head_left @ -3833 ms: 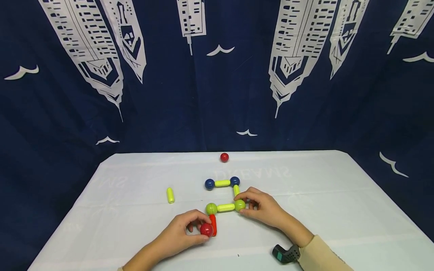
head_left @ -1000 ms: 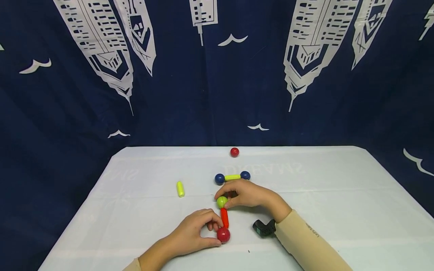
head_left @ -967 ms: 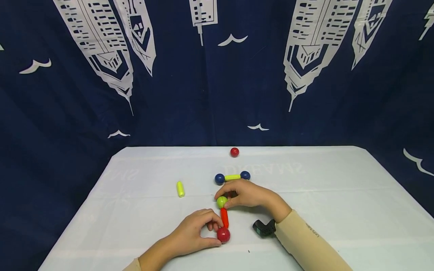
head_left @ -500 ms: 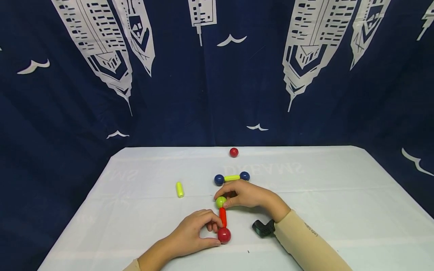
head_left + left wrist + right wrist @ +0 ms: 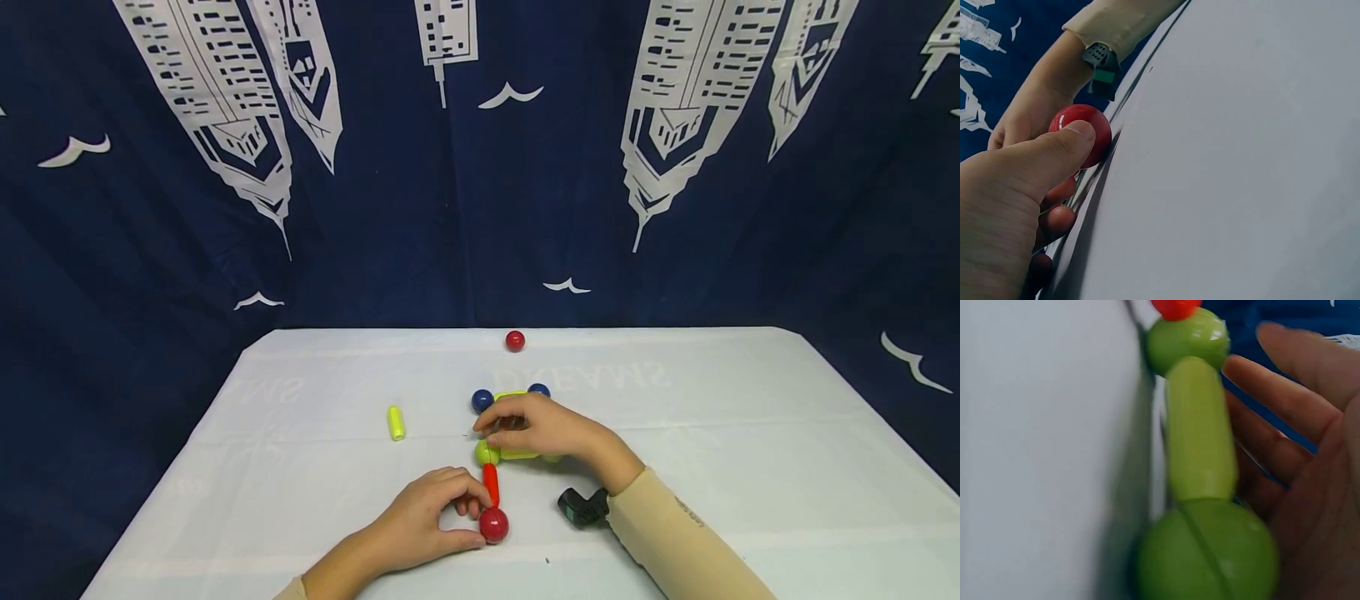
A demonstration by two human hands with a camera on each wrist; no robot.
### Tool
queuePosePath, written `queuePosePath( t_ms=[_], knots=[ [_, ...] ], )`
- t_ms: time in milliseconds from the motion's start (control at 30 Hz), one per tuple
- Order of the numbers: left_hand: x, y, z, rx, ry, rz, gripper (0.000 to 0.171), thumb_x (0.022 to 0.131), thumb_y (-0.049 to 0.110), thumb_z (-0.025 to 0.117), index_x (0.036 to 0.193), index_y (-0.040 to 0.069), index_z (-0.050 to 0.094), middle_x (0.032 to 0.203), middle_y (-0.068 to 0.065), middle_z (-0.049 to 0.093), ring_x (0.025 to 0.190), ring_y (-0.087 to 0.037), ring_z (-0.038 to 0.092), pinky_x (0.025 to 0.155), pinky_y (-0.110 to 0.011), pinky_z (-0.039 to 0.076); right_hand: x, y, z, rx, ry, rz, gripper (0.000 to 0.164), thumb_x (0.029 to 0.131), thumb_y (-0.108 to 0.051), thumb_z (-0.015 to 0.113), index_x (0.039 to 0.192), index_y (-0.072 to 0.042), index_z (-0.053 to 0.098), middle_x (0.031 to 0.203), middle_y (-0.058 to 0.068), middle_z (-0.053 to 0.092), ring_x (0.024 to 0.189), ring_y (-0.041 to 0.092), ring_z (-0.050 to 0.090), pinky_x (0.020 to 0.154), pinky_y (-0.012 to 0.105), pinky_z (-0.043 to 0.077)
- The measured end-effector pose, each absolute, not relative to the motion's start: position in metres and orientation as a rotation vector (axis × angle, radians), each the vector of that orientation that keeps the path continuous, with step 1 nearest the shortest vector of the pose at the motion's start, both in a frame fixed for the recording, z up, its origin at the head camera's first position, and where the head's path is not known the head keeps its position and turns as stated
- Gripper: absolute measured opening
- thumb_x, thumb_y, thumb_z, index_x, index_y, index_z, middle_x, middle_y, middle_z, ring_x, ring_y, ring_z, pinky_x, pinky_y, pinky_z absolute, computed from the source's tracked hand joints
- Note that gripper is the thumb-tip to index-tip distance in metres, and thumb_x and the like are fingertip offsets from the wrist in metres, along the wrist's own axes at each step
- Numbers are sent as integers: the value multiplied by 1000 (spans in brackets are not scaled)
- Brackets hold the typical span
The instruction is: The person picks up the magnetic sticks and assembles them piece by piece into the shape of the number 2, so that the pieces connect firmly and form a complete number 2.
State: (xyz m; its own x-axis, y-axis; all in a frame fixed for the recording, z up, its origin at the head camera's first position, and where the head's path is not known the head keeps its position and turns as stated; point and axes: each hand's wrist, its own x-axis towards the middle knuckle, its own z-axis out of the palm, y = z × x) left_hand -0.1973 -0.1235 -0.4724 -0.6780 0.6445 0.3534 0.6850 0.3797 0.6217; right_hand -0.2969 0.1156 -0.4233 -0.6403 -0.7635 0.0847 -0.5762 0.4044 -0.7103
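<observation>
My left hand pinches a red ball near the front; in the left wrist view the thumb lies on this red ball. A red rod joins it to a light green ball. My right hand is just above that green ball, fingers loosely spread and holding nothing. The right wrist view shows a yellow-green rod linking the far green ball to a nearer green ball. Behind the right hand, blue balls flank another yellow rod, partly hidden.
A loose yellow rod lies left of the chain on the white-covered table. One more red ball sits near the back edge. A black wrist device is by the right forearm. A dark blue printed cloth hangs behind.
Earlier the right hand moved from the right-hand green ball to the left-hand one and held it; now its fingers have loosened and risen off. The left hand stays on the red ball.
</observation>
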Motion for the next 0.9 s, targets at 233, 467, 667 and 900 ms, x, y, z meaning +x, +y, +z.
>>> queuePosePath(
  t_ms=[233,467,667,900],
  knots=[
    [-197,-124,-472,-1224,-2600,-1231,34,84,36,80,112,31,62,94,14,63,88,0,55,80,-17,49,-298,135,-402,-1004,2695,-1231,21,98,-18,63,117,-14,72,109,2,72,89,13,61,80,26,53],
    [-197,-123,-473,-1213,-2632,-1238,34,85,37,79,113,32,62,97,17,65,88,1,55,81,-16,49,-295,160,-404,-912,2806,-1158,22,99,-10,60,115,-18,73,107,1,70,85,13,55,74,23,48],
    [-197,-124,-472,-1186,-2675,-1242,33,85,38,79,113,33,62,98,18,65,88,2,54,81,-16,49,-287,172,-429,-987,2858,-833,32,98,-4,59,120,-24,71,98,-3,62,84,7,53,76,23,47],
    [-196,-124,-472,-1180,-2688,-1267,32,85,38,78,113,34,62,98,18,65,89,1,55,81,-17,49,-286,174,-441,-1005,2901,-725,34,94,-3,64,114,-29,71,94,-9,59,81,4,52,75,24,47]
  ],
)
